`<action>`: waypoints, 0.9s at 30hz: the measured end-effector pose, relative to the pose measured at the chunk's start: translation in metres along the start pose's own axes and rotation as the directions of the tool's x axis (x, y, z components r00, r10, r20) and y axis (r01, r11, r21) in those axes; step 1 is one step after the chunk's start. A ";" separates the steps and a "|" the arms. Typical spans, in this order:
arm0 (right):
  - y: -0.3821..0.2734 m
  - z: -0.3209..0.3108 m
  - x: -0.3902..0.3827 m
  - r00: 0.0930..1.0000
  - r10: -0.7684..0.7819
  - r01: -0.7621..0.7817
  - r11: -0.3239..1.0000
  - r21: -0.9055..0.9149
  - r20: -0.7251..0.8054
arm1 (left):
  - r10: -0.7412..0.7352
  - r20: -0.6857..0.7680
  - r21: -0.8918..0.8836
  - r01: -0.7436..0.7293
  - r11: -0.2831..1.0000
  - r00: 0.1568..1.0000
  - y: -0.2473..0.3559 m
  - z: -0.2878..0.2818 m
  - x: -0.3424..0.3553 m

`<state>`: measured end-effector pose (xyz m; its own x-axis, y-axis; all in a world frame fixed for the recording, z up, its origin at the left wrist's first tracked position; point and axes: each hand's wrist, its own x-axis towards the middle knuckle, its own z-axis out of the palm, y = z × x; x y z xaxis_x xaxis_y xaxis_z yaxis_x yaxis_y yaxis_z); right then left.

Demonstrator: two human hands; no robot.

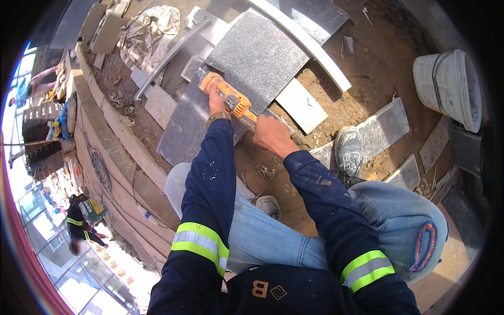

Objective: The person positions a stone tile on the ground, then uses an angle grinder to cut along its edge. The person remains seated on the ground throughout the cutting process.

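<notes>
A yellow-orange angle grinder [237, 104] lies across my two hands, its head pointing up and left over a speckled grey stone slab [262, 55]. My left hand [216, 101] is closed around the grinder's body near the head. Farther back, my right hand [274, 137] grips its rear end, fingers wrapped round. The disc sits at the slab's left edge, mostly hidden by the grinder's head, so I cannot tell whether it touches the stone. A second grey slab [184, 128] extends below the grinder, partly behind my left forearm.
A long pale strip [310, 44] crosses the slab's far right side. A white bucket [446, 89] lies tilted at the right. Offcuts, including a cream tile [302, 106], lie on the dirt. A cable [100, 168] coils at left; another person [79, 218] works beyond it.
</notes>
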<state>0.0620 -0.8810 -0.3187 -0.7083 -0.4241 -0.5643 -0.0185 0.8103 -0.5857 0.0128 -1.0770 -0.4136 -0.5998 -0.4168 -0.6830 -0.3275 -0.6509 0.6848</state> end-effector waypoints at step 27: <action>-0.002 0.001 0.000 1.000 0.001 -0.001 1.000 -0.002 -0.020 | 0.041 -0.004 0.008 -0.041 0.999 0.999 -0.001 -0.002 0.003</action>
<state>0.0625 -0.8832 -0.3177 -0.7224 -0.4154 -0.5527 -0.0197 0.8114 -0.5841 0.0130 -1.0788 -0.4164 -0.6098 -0.4458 -0.6553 -0.3085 -0.6280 0.7144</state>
